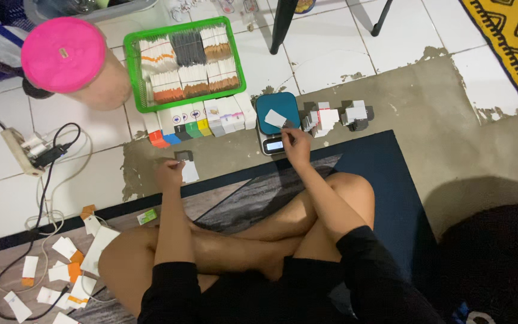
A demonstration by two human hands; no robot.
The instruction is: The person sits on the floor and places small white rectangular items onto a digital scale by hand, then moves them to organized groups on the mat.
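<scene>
We see a floor [355, 54] of white tiles with a bare grey cement patch. On it lie a dark blue mat [385, 180], a green plastic basket [136, 72] of small card packets, a row of little white boxes [205, 120], a teal-topped digital scale [277, 120], a pink-lidded round jar [67, 57], a white power strip [22, 150] and scattered white paper slips [61, 270].

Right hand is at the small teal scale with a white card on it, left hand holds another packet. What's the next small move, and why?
Probably let go: the right hand pinches the white card lying on the teal digital scale, so a touch may skew the reading.
</scene>
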